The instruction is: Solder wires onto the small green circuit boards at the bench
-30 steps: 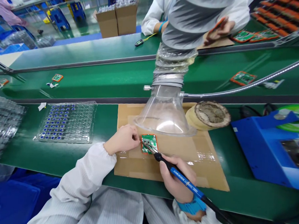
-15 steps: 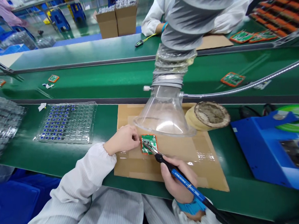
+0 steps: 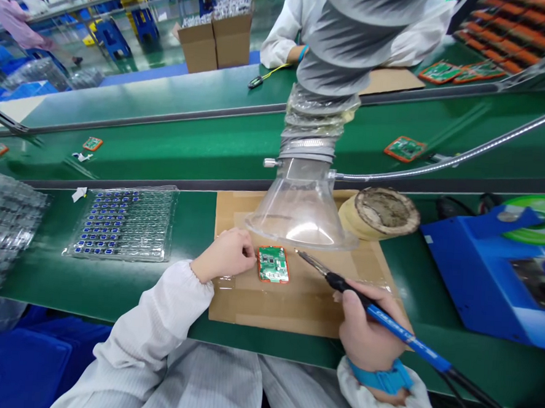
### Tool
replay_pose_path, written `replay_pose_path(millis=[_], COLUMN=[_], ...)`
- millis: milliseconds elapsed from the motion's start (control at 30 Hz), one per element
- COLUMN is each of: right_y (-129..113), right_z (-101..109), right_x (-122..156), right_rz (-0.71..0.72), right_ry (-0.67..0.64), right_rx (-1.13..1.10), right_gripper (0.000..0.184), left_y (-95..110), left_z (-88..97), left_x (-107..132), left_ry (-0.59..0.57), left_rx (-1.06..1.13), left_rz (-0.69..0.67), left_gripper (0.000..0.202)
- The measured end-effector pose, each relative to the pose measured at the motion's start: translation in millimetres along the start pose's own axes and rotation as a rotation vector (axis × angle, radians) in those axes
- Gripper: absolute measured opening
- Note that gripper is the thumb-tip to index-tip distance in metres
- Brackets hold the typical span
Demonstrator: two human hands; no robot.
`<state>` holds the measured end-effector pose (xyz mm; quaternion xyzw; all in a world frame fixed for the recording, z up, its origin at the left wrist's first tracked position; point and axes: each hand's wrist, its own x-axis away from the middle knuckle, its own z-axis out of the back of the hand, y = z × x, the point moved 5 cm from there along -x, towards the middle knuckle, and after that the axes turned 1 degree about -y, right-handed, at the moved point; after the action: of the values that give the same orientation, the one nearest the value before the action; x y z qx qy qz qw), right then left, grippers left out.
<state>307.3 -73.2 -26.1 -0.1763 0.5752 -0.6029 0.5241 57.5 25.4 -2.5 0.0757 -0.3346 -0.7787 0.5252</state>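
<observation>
A small green circuit board (image 3: 273, 264) in an orange frame lies on a cardboard sheet (image 3: 294, 304) under a clear fume hood (image 3: 300, 212). My left hand (image 3: 227, 255) rests curled at the board's left edge, fingertips touching it. My right hand (image 3: 369, 330) grips a blue-handled soldering iron (image 3: 385, 322); its tip points left and hangs to the right of the board, apart from it.
A clear tray of small blue parts (image 3: 123, 222) lies left of the cardboard, with stacked clear trays (image 3: 1, 224) at the far left. A solder-cleaning sponge holder (image 3: 383, 212) and a blue station (image 3: 494, 267) stand at right. Boards (image 3: 404, 148) ride the conveyor; another person works across it.
My right hand has drawn the soldering iron off the board and to the right. The boards on the conveyor have drifted left. My left hand has stayed put.
</observation>
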Motion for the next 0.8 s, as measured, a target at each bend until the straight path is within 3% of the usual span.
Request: replay_pose_path(millis=[300, 367, 533, 600, 667, 733, 800], right_y=[4, 3, 6, 9, 11, 14, 16], right_z=[-5, -5, -1, -3, -5, -7, -8], right_x=[-14, -15, -13, -12, -11, -11, -11], right_rz=[-0.073, -0.075, -0.14, -0.18, -0.205, -0.217, -0.224], right_ry=[-0.007, -0.027, -0.049, -0.081, -0.116, -0.139, -0.154], right_rx=[0.015, 0.028, 0.061, 0.069, 0.075, 0.076, 0.073], right_gripper=[0.026, 0.032, 0.053, 0.06, 0.065, 0.067, 0.064], left_y=[-2, -10, -45, -59, -74, -90, -104], left_z=[-3.1, 1.3, 11.5, 18.9, 30.7, 47.1, 61.0], left_x=[9, 9, 3, 0, -6, -13, -15], left_ry=[-0.023, -0.023, -0.205, -0.215, -0.095, 0.182, 0.508], left_rx=[0.023, 0.167, 0.794, 0.977, 1.117, 1.202, 1.148], left_rz=[-0.077, -0.025, 0.233, 0.292, 0.278, 0.198, 0.118], left_gripper=[0.015, 0.014, 0.018, 0.023, 0.03, 0.032, 0.028])
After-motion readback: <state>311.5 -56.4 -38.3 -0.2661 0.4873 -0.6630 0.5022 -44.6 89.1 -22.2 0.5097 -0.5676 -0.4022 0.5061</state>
